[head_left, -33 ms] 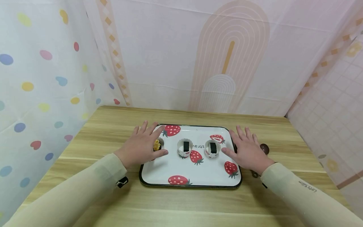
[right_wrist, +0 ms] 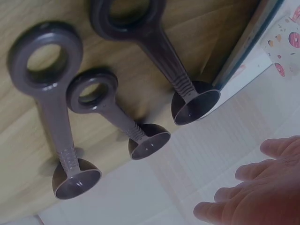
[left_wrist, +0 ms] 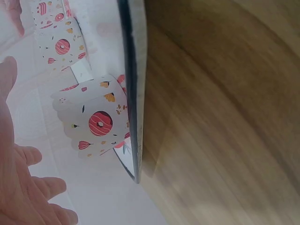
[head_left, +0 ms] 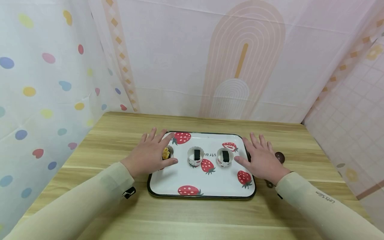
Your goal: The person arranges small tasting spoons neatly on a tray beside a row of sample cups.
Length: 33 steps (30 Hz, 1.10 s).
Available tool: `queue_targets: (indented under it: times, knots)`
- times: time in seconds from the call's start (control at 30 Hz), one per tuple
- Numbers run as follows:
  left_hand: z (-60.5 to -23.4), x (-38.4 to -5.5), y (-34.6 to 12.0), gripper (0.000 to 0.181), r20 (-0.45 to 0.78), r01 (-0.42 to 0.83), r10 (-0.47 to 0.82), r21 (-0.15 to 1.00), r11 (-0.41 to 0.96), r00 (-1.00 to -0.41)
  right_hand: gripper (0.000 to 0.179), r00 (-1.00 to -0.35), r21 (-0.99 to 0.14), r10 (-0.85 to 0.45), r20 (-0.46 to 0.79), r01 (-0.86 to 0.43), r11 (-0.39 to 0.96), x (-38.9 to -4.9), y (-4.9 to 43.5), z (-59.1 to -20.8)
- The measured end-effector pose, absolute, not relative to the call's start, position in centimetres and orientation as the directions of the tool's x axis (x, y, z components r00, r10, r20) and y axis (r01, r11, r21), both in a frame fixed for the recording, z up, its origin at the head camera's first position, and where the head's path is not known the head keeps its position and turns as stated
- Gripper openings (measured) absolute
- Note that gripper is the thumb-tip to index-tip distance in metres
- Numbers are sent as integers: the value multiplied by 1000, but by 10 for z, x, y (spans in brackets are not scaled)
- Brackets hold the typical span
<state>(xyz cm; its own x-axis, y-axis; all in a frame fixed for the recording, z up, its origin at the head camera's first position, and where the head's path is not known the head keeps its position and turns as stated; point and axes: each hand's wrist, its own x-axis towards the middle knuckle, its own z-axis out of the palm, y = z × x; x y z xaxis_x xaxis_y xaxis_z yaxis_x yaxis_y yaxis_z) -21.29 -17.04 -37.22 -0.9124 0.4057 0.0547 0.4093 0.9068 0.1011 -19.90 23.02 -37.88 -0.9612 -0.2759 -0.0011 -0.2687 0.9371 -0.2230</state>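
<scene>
A white tray (head_left: 177, 181) with strawberry prints and a dark rim lies on the table. My left hand (head_left: 148, 155) is above its left side, fingers spread, holding nothing. Over the right side my right hand (head_left: 261, 160) is spread likewise, its thumb near the right paper cup (head_left: 224, 163). That cup and the middle paper cup (head_left: 193, 162) each contain a white piece with a black band, like sushi. Partly covered by my left hand is another paper cup (left_wrist: 93, 122), with a yellow-topped piece (head_left: 166, 153) inside. Doughnut prints show on the cups in the left wrist view.
Three dark brown measuring spoons lie right of the tray: a large one (right_wrist: 161, 54), a small one (right_wrist: 119, 117) and another (right_wrist: 56, 122). My right arm partly hides them in the head view. Patterned curtains (head_left: 168, 60) stand behind the wooden table (head_left: 192, 218).
</scene>
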Motion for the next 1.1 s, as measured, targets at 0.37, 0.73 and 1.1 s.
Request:
queue_targets:
  times: [0.37, 0.73, 1.1]
  knots:
    - [-375, -213, -177, 99, 63, 403, 398, 119, 907, -915, 91, -961, -248, -275, 29, -273, 929, -197, 236, -378]
    - [-378, -210, -194, 101, 66, 395, 389, 128, 910, -919, 89, -967, -281, -253, 30, -251, 926, -192, 247, -374]
    - [-380, -200, -211, 105, 64, 400, 395, 114, 909, -916, 85, -974, -281, -227, 23, -225, 933, -189, 261, -375]
